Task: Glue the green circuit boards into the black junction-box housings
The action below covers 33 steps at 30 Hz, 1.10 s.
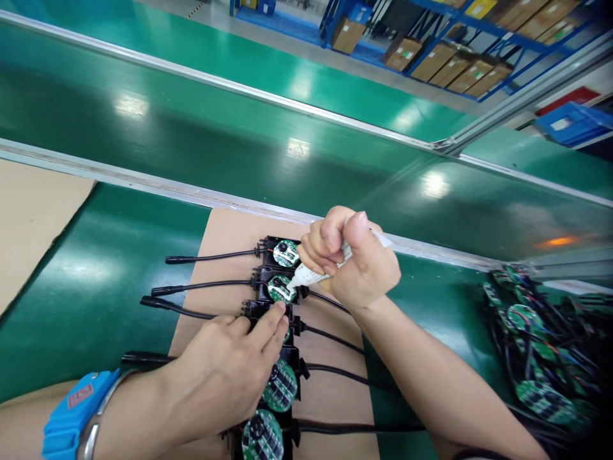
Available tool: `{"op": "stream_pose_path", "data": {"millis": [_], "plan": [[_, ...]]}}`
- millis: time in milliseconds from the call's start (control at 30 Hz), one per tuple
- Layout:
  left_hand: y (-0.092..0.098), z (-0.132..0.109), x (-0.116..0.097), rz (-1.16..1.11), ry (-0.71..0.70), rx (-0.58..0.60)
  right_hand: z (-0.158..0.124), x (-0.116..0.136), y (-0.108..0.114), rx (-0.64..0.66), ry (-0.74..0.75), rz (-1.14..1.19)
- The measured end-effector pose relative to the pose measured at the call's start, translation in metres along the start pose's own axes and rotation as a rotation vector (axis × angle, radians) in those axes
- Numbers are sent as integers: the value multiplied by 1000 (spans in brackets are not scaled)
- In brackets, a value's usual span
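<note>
Bright light leaves a pale sheen on the green worktop and white glare spots on the glossy surface beyond, while the blue shelving looks tilted and soft and the lower right edge sinks into darkness.

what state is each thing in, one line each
Right hand, closed around the tube
Tube, tilted down toward the second board from the top
Second board, face up, exposed
Its case, uncovered
Left hand, fingers extended over the row, thumb hidden
Left cables, stretched outward
Wristband, worn
Cardboard, lying flat
Heap, tangled
</note>
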<state>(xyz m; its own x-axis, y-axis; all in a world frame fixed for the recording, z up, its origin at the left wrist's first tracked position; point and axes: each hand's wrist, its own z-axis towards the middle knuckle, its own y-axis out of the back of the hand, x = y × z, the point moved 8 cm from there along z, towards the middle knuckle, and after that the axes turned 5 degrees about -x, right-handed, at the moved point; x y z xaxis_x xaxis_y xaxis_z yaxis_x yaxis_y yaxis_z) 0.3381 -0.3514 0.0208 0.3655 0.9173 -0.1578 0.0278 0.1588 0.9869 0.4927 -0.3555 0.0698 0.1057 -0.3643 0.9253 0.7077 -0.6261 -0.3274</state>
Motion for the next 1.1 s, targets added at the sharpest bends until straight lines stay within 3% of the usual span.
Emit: {"op": "stream_pose_path", "data": {"millis": [333,567,633,800,1100], "plan": [[6,1,0,-1,-4,-14,0,2,2,3,56,-42],[13,-20,-30,-21,-125,-21,-32,23,-19,49,-29,41],[9,-26,-33,-7,-122,-20,-43,20,-31,75,-41,54],[-2,-35,-31,-50,-83,129,-53,2,-50,104,2,42],[-3,-38,-27,-53,-83,124,-54,-3,-49,118,-45,33]]}}
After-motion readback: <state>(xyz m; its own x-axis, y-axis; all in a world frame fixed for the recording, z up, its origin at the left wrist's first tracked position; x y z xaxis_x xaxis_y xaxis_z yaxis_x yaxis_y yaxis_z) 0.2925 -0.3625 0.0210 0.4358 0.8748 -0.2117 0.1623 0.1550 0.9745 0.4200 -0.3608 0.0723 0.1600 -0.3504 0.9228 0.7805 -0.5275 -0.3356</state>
